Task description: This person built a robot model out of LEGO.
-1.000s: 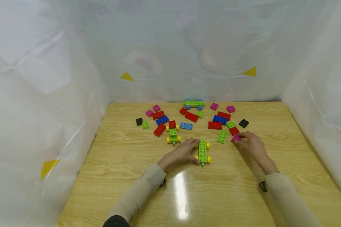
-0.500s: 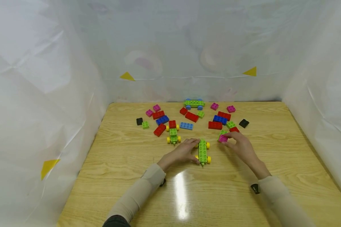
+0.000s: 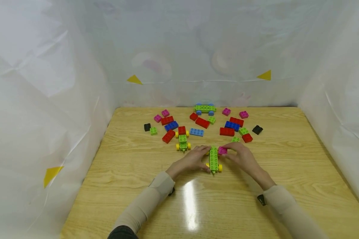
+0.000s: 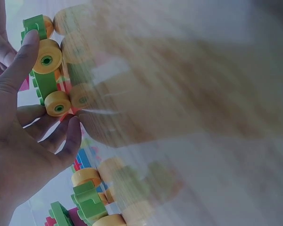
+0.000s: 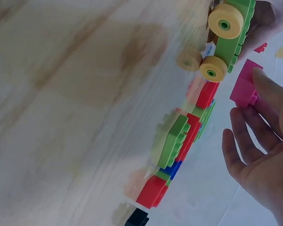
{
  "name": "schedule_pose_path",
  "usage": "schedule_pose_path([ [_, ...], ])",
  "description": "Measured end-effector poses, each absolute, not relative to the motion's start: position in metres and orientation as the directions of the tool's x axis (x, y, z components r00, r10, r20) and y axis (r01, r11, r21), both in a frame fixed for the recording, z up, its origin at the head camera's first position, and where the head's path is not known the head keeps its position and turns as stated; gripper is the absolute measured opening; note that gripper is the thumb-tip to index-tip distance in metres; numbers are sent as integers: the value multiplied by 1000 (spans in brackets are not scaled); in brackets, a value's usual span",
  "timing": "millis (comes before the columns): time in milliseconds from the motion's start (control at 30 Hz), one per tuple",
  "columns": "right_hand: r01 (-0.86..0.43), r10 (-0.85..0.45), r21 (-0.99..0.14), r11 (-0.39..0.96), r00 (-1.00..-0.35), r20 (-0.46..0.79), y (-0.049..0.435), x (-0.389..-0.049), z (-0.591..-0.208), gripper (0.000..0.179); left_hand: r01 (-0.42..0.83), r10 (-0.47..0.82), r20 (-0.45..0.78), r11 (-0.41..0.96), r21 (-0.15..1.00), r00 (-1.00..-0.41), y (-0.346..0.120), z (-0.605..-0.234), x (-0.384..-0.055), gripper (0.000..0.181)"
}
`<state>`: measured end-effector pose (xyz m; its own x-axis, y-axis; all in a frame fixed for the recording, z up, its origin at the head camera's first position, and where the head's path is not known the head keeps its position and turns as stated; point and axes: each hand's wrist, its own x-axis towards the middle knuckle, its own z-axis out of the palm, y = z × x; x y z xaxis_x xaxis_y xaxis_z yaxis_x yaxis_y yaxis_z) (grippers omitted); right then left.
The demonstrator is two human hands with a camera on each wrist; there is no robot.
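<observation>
My left hand (image 3: pixel 194 158) holds a green wheeled toy-brick base (image 3: pixel 213 159) with yellow wheels, its thumb at the near end and its fingers at the far end. In the left wrist view the thumb lies over one end of the green base (image 4: pixel 46 84). My right hand (image 3: pixel 244 159) pinches a pink toy brick (image 3: pixel 222 150) just right of the base's far end. From the right wrist, the pink brick (image 5: pixel 246 84) appears raised off the table and apart from the green base (image 5: pixel 231 42).
A second yellow-wheeled car (image 3: pixel 182 139), carrying a red brick, stands left of the hands. Behind are a blue-wheeled green base (image 3: pixel 204 108), a light blue brick (image 3: pixel 196 132), a red brick (image 3: pixel 227 131), a black piece (image 3: pixel 257 129) and several other bricks. White sheeting surrounds the table (image 3: pixel 131 159).
My right hand has carried the pink brick leftward from beside the red brick, past the green brick, to the wheeled base. My left hand and the base have stayed in place.
</observation>
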<state>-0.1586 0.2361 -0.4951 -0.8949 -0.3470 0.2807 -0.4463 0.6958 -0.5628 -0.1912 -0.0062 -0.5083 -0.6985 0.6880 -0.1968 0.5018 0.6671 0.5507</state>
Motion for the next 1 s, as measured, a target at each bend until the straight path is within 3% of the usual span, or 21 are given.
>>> schedule_pose_path([
  [1000,-491,-408,-544,680,-871,275,212,-160,-500,33,523,695,-172,660,540,-698,-5,-509,-191,100],
])
